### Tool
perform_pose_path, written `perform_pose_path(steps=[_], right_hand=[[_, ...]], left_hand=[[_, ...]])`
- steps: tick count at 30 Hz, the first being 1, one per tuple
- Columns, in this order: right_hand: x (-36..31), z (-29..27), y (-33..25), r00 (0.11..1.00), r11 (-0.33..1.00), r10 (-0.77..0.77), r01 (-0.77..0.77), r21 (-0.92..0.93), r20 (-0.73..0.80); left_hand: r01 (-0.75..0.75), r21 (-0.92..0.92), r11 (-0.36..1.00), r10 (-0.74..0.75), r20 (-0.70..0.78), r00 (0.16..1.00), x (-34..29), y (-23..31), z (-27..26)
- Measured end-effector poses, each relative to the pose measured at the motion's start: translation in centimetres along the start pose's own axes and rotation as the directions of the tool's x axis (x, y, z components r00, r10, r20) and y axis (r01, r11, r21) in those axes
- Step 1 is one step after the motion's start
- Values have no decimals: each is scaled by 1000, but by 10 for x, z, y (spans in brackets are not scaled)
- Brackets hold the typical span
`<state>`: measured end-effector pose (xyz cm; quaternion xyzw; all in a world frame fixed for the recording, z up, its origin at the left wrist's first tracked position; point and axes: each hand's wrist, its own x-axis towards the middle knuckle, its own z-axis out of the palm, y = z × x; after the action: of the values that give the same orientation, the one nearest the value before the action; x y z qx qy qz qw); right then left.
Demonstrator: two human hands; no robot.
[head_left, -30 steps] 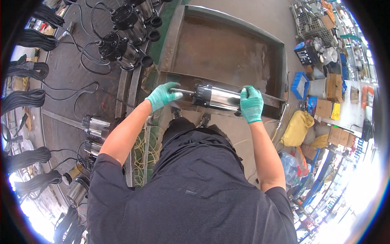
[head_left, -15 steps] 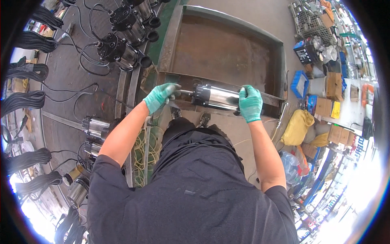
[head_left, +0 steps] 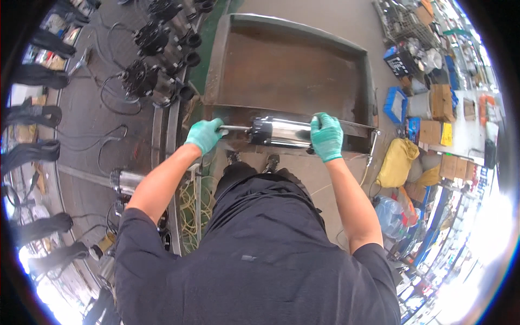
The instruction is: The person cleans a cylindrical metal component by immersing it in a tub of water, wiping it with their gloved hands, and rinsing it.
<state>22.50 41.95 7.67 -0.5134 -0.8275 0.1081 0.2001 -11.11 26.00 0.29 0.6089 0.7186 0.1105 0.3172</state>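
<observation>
A pump-like cylinder (head_left: 287, 132) with a shiny silver body and a black end lies level in front of me, over the near edge of a shallow metal tank. From its black end a thin grey rod (head_left: 236, 128) sticks out to the left. My left hand (head_left: 205, 135), in a green glove, is closed round the outer end of that rod. Also gloved in green, my right hand (head_left: 327, 137) grips the cylinder's right end from above, with its fingers covering that end.
The brown-floored metal tank (head_left: 292, 59) lies ahead. On the dark bench (head_left: 81, 141) to the left stand several similar pumps (head_left: 142, 78) with black cables. Rightward are a blue crate (head_left: 396, 105), a yellow sack (head_left: 398, 162) and cardboard boxes (head_left: 441, 103). Yellow hose (head_left: 189, 211) coils beside my left.
Both hands and the cylinder have shifted slightly left in view. My left fingers have closed more tightly on the rod, and more of the rod shows. The whole view has also shifted a little.
</observation>
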Motion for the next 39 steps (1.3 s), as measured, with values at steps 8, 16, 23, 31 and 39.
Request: perform_pose_path(steps=[8, 16, 23, 31, 39], right_hand=[[-2, 6, 0, 999, 998, -48, 48, 31, -11], [-2, 8, 4, 998, 998, -47, 48, 27, -31], [-1, 12, 6, 998, 997, -54, 56, 44, -36], [-1, 11, 5, 999, 998, -34, 33, 48, 4], [-1, 9, 6, 998, 999, -32, 31, 21, 46]], left_hand=[[433, -879, 201, -61, 429, 901, -8, -5, -16], [-54, 257, 965, 75, -72, 995, 0, -1, -8], [605, -468, 644, -346, 527, 776, 20, 3, -33], [455, -865, 212, -154, 430, 890, 1, -5, -10], [528, -838, 140, -33, 529, 848, 5, -8, -22]])
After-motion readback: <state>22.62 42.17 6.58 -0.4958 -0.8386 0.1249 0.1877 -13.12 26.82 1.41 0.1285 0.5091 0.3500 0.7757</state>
